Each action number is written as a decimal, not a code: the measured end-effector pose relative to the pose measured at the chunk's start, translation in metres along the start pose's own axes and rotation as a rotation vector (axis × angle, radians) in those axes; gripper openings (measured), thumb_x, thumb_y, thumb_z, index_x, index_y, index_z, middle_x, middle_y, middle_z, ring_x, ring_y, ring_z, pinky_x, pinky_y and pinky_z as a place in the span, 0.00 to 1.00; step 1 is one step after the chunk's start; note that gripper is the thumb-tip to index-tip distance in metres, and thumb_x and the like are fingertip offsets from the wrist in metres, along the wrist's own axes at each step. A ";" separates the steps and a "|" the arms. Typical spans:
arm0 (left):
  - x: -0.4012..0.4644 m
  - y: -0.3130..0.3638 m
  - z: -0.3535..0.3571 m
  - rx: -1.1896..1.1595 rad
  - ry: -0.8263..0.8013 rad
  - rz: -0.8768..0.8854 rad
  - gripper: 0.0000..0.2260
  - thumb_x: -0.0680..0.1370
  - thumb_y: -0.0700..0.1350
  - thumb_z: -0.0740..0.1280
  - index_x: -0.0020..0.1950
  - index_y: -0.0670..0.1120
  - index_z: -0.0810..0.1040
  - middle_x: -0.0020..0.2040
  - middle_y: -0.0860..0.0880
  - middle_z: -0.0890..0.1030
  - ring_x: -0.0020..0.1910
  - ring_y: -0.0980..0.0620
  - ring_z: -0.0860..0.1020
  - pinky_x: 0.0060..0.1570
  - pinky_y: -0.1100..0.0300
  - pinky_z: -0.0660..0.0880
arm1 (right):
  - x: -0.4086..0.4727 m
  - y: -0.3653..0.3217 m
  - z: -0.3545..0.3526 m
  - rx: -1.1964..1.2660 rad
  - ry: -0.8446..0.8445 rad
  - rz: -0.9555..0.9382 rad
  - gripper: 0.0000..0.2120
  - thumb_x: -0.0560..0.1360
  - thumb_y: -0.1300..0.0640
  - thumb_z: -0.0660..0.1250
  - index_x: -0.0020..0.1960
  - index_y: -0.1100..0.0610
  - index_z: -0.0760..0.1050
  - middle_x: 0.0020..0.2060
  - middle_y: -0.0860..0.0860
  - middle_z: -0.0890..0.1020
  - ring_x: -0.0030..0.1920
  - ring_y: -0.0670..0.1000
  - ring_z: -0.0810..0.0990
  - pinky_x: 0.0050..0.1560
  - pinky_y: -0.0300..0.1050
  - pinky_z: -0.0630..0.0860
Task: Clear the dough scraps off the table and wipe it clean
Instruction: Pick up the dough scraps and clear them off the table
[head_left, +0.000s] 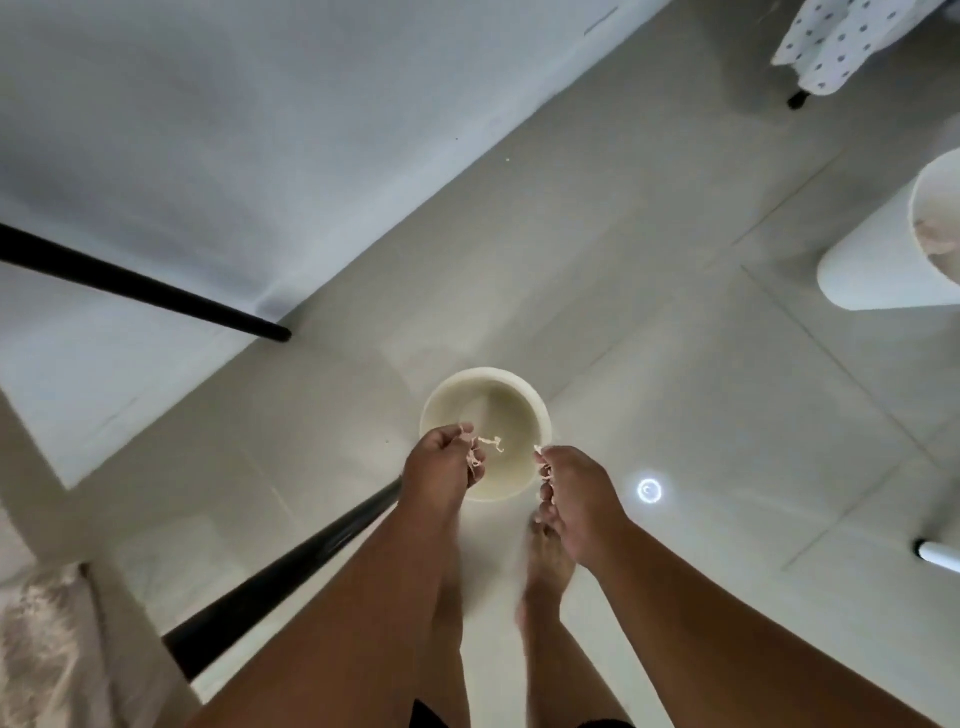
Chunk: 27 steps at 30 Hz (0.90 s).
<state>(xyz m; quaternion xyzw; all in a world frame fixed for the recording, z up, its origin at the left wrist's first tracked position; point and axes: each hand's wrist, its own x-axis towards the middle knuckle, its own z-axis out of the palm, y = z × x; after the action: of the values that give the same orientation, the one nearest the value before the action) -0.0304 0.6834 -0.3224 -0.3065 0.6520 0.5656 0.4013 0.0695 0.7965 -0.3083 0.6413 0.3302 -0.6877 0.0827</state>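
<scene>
Looking down from the head camera, I see my two forearms reach forward over a pale tiled floor (675, 389), with bare feet blurred beneath them. My left hand (441, 460) has its fingers curled around thin, stringy dough scraps (475, 457) that cling to the fingertips. My right hand (576, 499) is curled too, pinching more pale strands at its fingertips. Both hands hover just above a cream round bucket (535, 410) standing on the floor, and one loose strand (492, 443) shows between the hands, over the bucket's open mouth; whether it hangs or falls I cannot tell. A black table leg (291, 566) slants past my left arm, and a second black leg (145, 291) crosses farther left, near the white wall (260, 130). Well off to the right stands a white bin (893, 249), and beyond it hangs a dotted white cloth (841, 36).
</scene>
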 end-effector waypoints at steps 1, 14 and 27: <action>0.010 -0.005 -0.001 0.019 0.011 0.004 0.06 0.83 0.35 0.63 0.52 0.42 0.80 0.33 0.49 0.81 0.29 0.55 0.78 0.29 0.65 0.75 | 0.012 0.004 0.002 -0.023 0.005 0.004 0.06 0.78 0.58 0.69 0.44 0.59 0.76 0.30 0.51 0.71 0.26 0.48 0.66 0.30 0.41 0.60; 0.059 -0.038 -0.018 0.046 0.156 -0.044 0.06 0.81 0.40 0.66 0.55 0.41 0.81 0.48 0.43 0.81 0.47 0.48 0.80 0.50 0.52 0.84 | 0.082 0.015 0.029 -0.153 -0.050 -0.043 0.04 0.80 0.60 0.66 0.54 0.57 0.78 0.35 0.54 0.75 0.30 0.51 0.72 0.30 0.43 0.73; 0.049 -0.022 -0.021 0.033 0.147 -0.074 0.09 0.84 0.43 0.62 0.63 0.45 0.75 0.58 0.45 0.77 0.60 0.44 0.80 0.45 0.54 0.80 | 0.062 -0.002 0.044 0.019 -0.022 0.004 0.12 0.82 0.54 0.65 0.42 0.46 0.81 0.46 0.45 0.82 0.52 0.48 0.81 0.49 0.45 0.79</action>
<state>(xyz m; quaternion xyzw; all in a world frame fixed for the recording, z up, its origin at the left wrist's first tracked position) -0.0393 0.6613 -0.3753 -0.3646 0.6772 0.5154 0.3780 0.0218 0.7932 -0.3677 0.6351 0.3215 -0.6976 0.0818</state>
